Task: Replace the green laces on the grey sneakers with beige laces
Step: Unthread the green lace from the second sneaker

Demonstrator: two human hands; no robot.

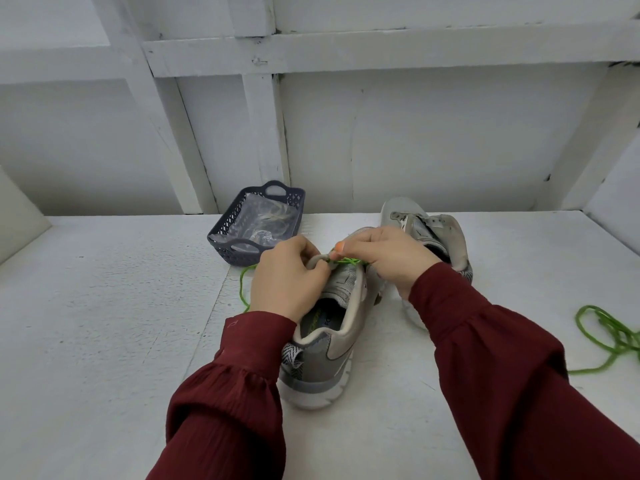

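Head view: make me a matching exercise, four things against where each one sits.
Things:
1 basket
2 loose green lace
3 near sneaker
4 far sneaker

Places:
A nearest the camera, heel toward it
B at the picture's right edge
C farther back, right of the other sneaker
D back left of the sneakers

Pairs: 1-D, 2-B, 3-A, 4-C

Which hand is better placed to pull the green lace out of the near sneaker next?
Right, probably. The right hand pinches the green lace over the near sneaker, while the left hand grips the tongue, steadying it.
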